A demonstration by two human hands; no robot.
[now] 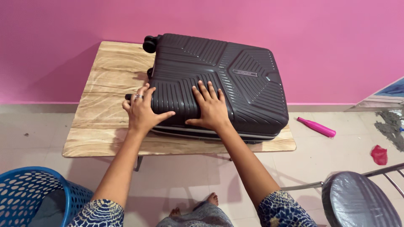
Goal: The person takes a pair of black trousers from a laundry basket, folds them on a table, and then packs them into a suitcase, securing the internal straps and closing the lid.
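A dark grey hard-shell suitcase (235,75) lies flat on a small wooden table (105,80), its wheels toward the far left. My left hand (141,110), wearing a ring, wraps around the suitcase's near-left corner with the thumb on the lid. Flat on the lid near the front edge rests my right hand (211,107), fingers spread. The suitcase looks closed; a pale stripe runs along its front side.
A blue perforated plastic basket (29,195) stands at the lower left. A chair with a grey seat (357,201) is at the lower right. A pink bat-shaped object (316,127) and a red scrap (379,154) lie on the tiled floor. Behind is a pink wall.
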